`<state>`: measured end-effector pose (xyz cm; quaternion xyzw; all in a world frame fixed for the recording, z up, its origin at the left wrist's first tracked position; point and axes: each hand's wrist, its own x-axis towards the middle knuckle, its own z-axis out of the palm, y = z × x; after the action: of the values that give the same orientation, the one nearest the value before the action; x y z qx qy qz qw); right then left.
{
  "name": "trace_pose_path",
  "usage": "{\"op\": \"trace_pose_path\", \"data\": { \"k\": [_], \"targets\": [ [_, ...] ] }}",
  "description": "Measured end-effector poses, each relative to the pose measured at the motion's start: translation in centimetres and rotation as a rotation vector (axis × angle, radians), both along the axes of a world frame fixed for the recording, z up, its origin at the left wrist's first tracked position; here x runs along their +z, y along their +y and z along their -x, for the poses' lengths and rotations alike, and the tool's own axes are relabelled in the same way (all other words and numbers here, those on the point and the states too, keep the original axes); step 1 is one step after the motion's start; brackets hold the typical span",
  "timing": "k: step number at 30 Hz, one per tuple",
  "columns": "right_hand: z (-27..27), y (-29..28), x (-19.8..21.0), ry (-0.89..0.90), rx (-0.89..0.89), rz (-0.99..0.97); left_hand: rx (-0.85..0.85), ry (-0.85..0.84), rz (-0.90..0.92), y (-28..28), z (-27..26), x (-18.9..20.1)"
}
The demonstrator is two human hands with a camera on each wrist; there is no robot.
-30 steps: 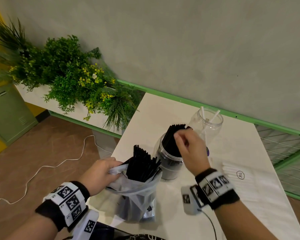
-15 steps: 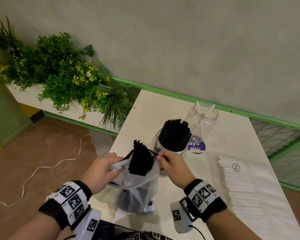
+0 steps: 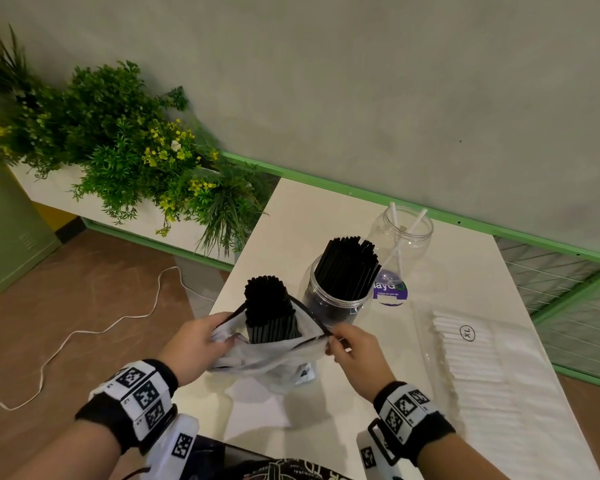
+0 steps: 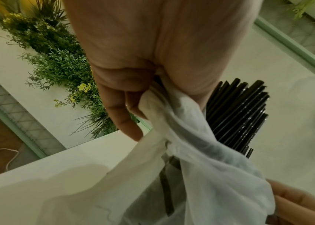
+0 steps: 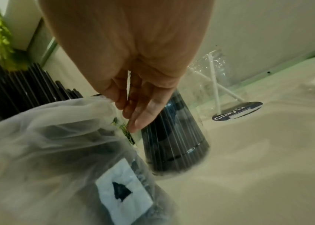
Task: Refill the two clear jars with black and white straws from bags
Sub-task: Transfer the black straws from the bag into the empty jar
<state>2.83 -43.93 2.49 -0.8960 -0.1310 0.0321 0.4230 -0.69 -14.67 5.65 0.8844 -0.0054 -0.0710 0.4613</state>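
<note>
Head view, both hands on the translucent bag (image 3: 274, 358): left hand (image 3: 194, 344) bunching 1 side of the mouth in curled fingers, right hand (image 3: 355, 348) pinching the opposite edge, bag standing on the white table (image 3: 326, 216) just in front of the black-straw jar (image 3: 336, 299). Thin, limp, likely slippery film, best gripped at the rim; black straws (image 3: 269, 310) inside light and stiff, best taken as a bundle mid-length. Count: 2 clear jars, 1 well filled with black, far jar (image 3: 400, 244) with only 2 white straws, plus 1 flat pack of white straws (image 3: 471, 362).
</note>
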Motion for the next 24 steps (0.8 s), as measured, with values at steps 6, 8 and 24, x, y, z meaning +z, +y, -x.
{"op": "trace_pose_path", "data": {
  "k": [6, 8, 24],
  "targets": [
    [0.2, 0.0, 1.4, -0.061, 0.154, 0.399, -0.038, 0.042, 0.001, 0.0, 0.5, 0.4],
    [0.8, 0.5, 3.3, -0.237, 0.068, 0.306, -0.045, 0.033, -0.001, 0.0, 0.6, 0.6],
    [-1.4, 6.2, 2.1, 0.082, 0.190, -0.045, -0.053, 0.015, 0.028, -0.7, 1.0, 1.4]
  ]
}}
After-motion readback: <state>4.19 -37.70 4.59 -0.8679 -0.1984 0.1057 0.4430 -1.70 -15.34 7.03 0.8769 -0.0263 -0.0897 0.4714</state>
